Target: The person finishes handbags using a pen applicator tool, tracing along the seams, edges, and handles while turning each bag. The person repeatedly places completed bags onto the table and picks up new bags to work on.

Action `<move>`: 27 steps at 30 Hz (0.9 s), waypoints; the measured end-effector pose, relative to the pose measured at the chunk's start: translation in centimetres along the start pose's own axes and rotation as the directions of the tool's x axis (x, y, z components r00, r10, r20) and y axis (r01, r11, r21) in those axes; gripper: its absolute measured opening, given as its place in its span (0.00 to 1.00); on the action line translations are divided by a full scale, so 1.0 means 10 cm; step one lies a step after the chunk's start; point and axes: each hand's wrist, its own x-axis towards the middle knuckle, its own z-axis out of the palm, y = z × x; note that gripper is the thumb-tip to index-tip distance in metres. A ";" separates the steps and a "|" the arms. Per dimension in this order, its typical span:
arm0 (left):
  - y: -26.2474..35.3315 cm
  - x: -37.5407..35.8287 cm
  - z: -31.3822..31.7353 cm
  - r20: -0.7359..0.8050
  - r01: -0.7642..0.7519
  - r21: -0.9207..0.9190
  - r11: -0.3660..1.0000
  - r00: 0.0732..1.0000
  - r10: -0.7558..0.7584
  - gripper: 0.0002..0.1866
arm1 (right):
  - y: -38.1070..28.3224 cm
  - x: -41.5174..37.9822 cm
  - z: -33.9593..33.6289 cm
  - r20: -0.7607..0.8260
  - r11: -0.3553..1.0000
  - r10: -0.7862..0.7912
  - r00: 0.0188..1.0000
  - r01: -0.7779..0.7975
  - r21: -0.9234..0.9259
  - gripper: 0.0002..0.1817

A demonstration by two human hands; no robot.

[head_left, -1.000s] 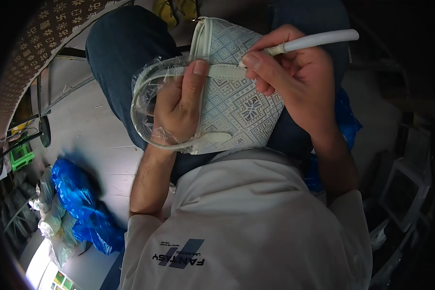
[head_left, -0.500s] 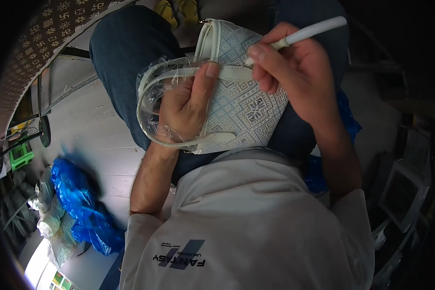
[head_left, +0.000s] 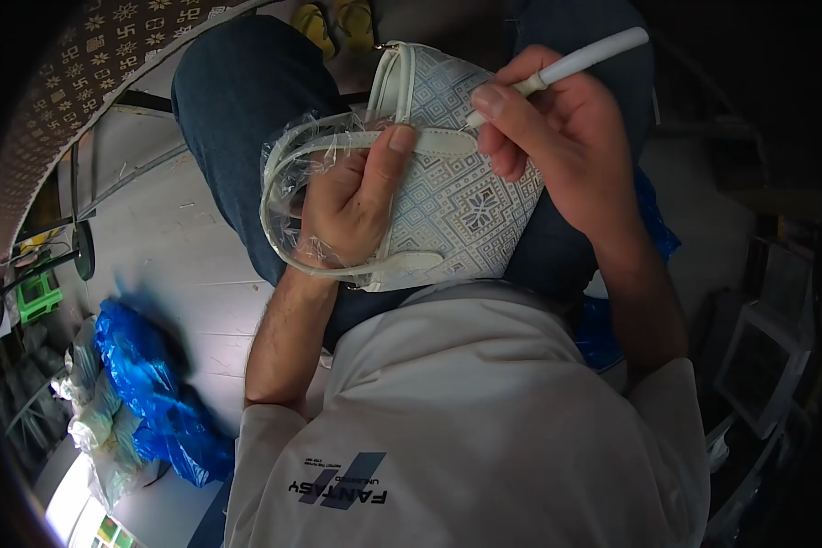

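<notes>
A white handbag [head_left: 470, 205] with a blue-grey geometric pattern rests on my lap. Its pale handles [head_left: 279, 228] loop out to the left, partly wrapped in clear plastic [head_left: 288, 151]. My left hand [head_left: 354, 192] grips the bag's edge near the handles, thumb pressed on the strap's base. Between the thumb and fingers of my right hand [head_left: 553, 128] is a white pen-like tool [head_left: 594, 57]. Its thin tip points at the stitched strap end on the bag; whether it touches is too small to tell.
Blue plastic bags [head_left: 151, 384] and pale plastic bags [head_left: 100, 420] lie on the floor at the left, below a green stool [head_left: 38, 294]. Yellow slippers [head_left: 354, 23] are beyond my knees. Patterned cloth [head_left: 91, 64] hangs at upper left. A white frame [head_left: 763, 365] stands at right.
The bag has shifted very slightly down in view. Both hands keep their holds, and the tool's tip stays by the strap end.
</notes>
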 end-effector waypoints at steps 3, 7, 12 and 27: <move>0.02 0.01 0.05 -0.032 -0.033 -0.034 0.999 0.999 0.032 0.17 | 0.04 0.01 0.07 -0.010 0.997 -0.050 0.999 0.050 0.065 0.05; 0.06 -0.01 0.04 -0.022 -0.004 -0.033 0.999 1.000 0.003 0.17 | 0.25 -0.03 0.23 0.096 0.515 -0.718 0.689 0.619 -0.593 0.05; 0.06 0.00 0.02 -0.017 0.005 0.010 1.000 1.000 -0.004 0.18 | 0.06 -0.04 0.06 0.013 0.988 -0.154 0.988 0.154 0.001 0.06; 0.03 0.03 0.02 -0.002 0.013 -0.048 0.999 1.000 -0.013 0.19 | 0.12 -0.09 0.13 0.036 0.988 -0.146 0.989 0.148 -0.035 0.06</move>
